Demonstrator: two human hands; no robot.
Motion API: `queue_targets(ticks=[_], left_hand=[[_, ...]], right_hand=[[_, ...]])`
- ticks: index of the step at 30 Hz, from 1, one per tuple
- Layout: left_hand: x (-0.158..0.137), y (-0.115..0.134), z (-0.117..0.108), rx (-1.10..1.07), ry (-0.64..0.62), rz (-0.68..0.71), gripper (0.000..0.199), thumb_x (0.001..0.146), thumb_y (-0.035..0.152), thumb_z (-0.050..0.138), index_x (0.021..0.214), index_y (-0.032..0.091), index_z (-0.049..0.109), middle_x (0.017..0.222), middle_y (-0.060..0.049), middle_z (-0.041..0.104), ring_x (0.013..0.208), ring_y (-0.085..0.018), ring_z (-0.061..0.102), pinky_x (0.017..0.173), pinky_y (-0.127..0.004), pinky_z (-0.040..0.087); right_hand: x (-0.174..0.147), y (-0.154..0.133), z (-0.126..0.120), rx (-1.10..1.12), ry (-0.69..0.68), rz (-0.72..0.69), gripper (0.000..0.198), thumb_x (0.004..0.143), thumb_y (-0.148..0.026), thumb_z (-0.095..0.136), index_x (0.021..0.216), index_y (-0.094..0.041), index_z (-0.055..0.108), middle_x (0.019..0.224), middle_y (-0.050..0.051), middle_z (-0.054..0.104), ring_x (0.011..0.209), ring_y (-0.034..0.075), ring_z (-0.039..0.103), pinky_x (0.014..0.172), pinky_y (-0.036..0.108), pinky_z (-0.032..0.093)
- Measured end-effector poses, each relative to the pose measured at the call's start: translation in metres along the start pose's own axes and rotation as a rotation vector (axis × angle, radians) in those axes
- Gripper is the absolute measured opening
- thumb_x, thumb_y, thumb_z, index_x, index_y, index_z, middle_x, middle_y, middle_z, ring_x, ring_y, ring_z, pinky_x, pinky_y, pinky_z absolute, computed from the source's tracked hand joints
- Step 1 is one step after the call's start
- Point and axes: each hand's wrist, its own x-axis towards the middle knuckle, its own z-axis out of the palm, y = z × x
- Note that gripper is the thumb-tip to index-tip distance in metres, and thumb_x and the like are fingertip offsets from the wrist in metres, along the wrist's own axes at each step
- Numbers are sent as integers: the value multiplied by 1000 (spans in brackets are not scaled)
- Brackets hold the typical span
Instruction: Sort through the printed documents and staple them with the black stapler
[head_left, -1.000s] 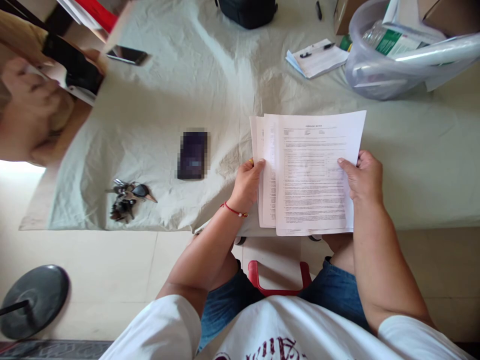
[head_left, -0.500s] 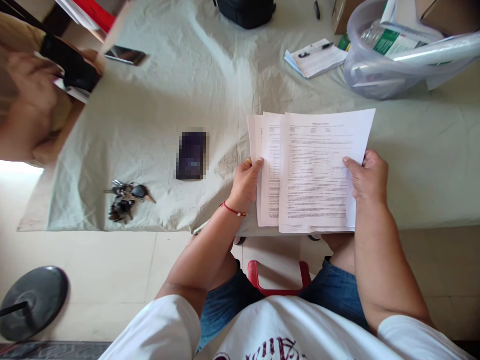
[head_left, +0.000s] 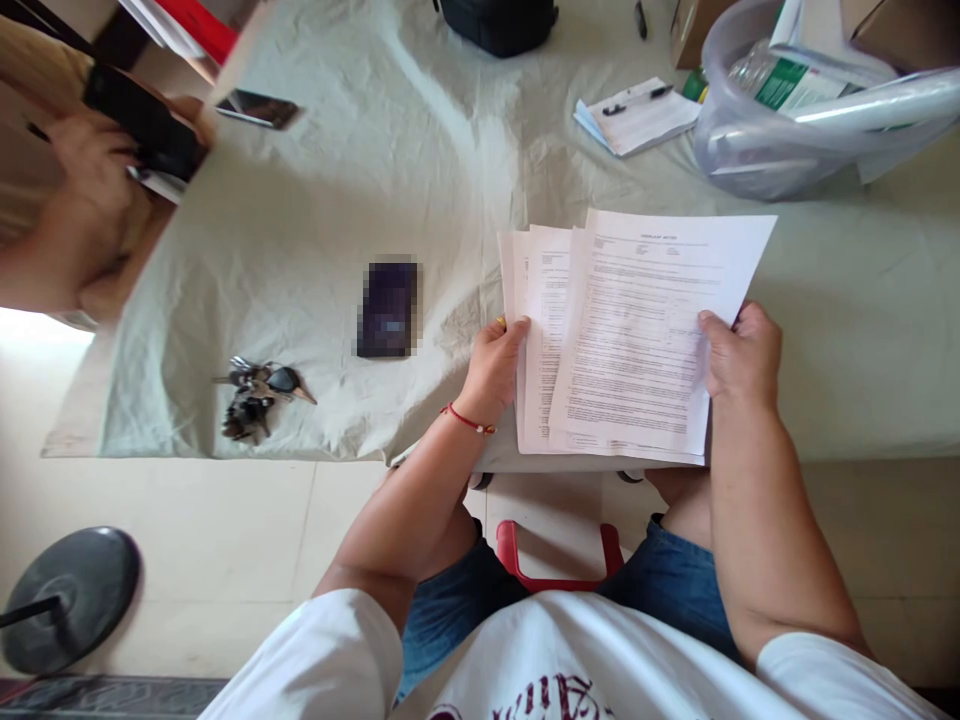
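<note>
Several printed sheets of paper are fanned out between my hands, above the near edge of the cloth-covered table. My left hand is closed on the left edge of the sheets, thumb on top, with a red bracelet at the wrist. On the other side my right hand pinches the right edge of the front sheet, its thumb over the print and its fingers partly hidden behind. The front sheet tilts clockwise and overlaps those under it.
Left of me on the table lie a dark blurred-out object and a bunch of keys. Farther off are a phone, a notepad with a pen, a black bag and a filled plastic tub. Another person's hand shows at left.
The front sheet has turned clockwise and slid right and slightly up, baring more of the sheet beneath. My right hand has shifted a little right; my left hand has stayed nearly still.
</note>
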Motion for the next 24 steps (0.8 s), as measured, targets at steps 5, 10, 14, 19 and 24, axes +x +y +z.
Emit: queue_targets(ticks=[5,10,14,19,24], left_hand=[[-2,4,2,0,33,-15,5,78,21,71,75,21,67,74,-2,72,72,-18,68,70,-29,58],[-4,6,2,-6,24,-19,10,76,21,72,72,22,63,73,-2,71,75,-19,69,71,-29,59],[-3,5,1,-7,15,-27,11,78,25,76,78,22,66,80,-4,75,85,-23,74,79,-34,61],[-2,5,2,-30,-2,-38,18,78,32,82,86,21,71,86,-6,78,94,-27,77,87,-39,63],[-2,4,2,-35,-1,-30,17,82,34,80,85,20,71,89,-8,79,96,-28,77,88,-39,63]], right_hand=[[-2,-2,1,-17,-35,26,20,71,-32,83,84,-28,68,86,-1,76,80,24,73,71,39,65],[-7,-7,5,16,-91,86,31,64,-34,90,85,-26,69,85,-1,76,79,23,72,72,40,65],[-11,-11,8,97,-176,113,38,61,-35,94,88,-24,70,90,0,78,85,23,74,78,42,66],[-13,-14,7,67,-196,99,35,62,-35,93,86,-22,71,86,-1,77,81,22,73,74,41,65],[-11,-14,4,7,-99,89,29,64,-34,91,83,-23,72,84,0,75,78,23,72,67,38,64]])
